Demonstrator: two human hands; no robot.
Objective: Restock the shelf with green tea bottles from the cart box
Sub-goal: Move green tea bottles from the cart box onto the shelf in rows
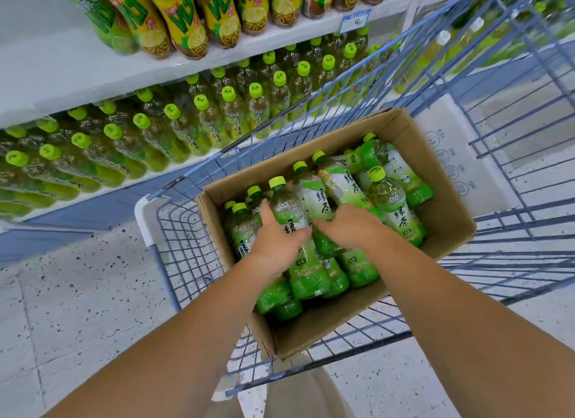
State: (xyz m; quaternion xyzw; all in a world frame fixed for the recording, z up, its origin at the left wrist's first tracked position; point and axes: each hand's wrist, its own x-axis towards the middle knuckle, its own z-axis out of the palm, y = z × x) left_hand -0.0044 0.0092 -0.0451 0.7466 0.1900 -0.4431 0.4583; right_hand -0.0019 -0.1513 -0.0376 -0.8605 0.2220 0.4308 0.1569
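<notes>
My left hand [277,234] and right hand [351,228] each grasp a green tea bottle [287,210] inside the cardboard box [448,218]. The box is mostly full; the shelf [174,165] at far left looks nearly stocked.

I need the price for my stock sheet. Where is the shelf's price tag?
In the head view, the blue price tag sits upper right on the upper shelf's front edge, below the yellow lemon tea bottles.
</notes>
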